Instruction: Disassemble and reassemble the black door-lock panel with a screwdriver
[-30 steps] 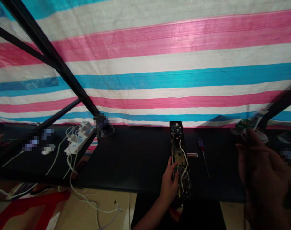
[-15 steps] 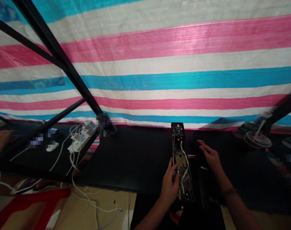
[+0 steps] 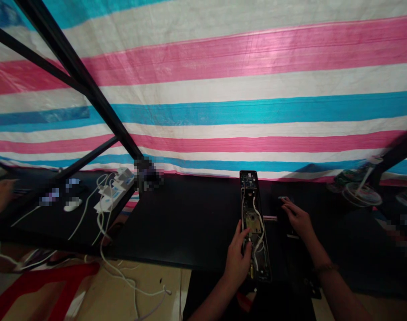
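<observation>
A long, narrow black housing [image 3: 247, 207] lies open on the table, and it looks like a smart door lock body. Inside it show a circuit board [image 3: 248, 182], a metal plate [image 3: 254, 223] and white wires [image 3: 259, 209]. My left hand [image 3: 237, 261] grips the housing's lower left side, fingers bent over the edge. Off to the right, my right hand [image 3: 297, 217] has its fingers closed on the upper end of a long dark panel [image 3: 292, 236]. Much of that panel blends into the black surface. Between the two lies a thin pinkish rod [image 3: 269, 218].
At the left, a white power strip [image 3: 113, 196] with tangled cables and a white mouse [image 3: 72, 204] sit on a second table. A lidded plastic cup [image 3: 360, 194] with a straw stands right. Another person's hand [image 3: 1, 196] shows at far left. A black metal frame [image 3: 99, 104] slants across.
My right hand has moved slightly right with the dark panel, whose lower end has swung out to the right. My left hand and the housing have stayed in place.
</observation>
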A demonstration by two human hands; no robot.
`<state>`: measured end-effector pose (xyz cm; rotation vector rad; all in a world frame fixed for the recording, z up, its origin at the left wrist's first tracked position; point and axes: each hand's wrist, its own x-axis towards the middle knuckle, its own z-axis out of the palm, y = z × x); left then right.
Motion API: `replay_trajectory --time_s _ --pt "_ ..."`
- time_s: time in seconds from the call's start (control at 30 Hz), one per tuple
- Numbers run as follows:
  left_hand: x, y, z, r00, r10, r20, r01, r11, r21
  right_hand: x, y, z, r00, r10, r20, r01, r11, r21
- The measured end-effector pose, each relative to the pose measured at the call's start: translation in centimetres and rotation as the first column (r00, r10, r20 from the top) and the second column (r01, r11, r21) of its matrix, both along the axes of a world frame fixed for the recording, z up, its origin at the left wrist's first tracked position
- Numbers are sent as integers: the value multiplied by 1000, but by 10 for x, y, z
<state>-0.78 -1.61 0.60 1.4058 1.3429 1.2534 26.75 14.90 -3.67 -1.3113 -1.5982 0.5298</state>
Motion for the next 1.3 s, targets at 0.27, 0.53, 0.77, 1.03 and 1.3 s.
replay_trajectory --time_s 0.27,0.53,0.77,1.03,1.3 --pt "0 0 2 1000 4 4 -4 1000 1 -29 4 5 996 36 -80 -39 998 -42" --pt "0 0 -1 1000 -11 -14 11 1000 1 -24 9 -1 999 -4 -39 0 995 -100" --pt "0 0 -2 1000 -14 -12 14 1000 1 -10 17 2 1000 6 -14 -8 992 -123" --pt "-1 0 -3 1000 -13 -10 13 1000 4 11 24 -1 998 50 -23 -53 985 -166" --pt "0 0 1 1000 -19 -14 19 1000 -14 -3 24 -9 999 7 45 -4 997 -74"
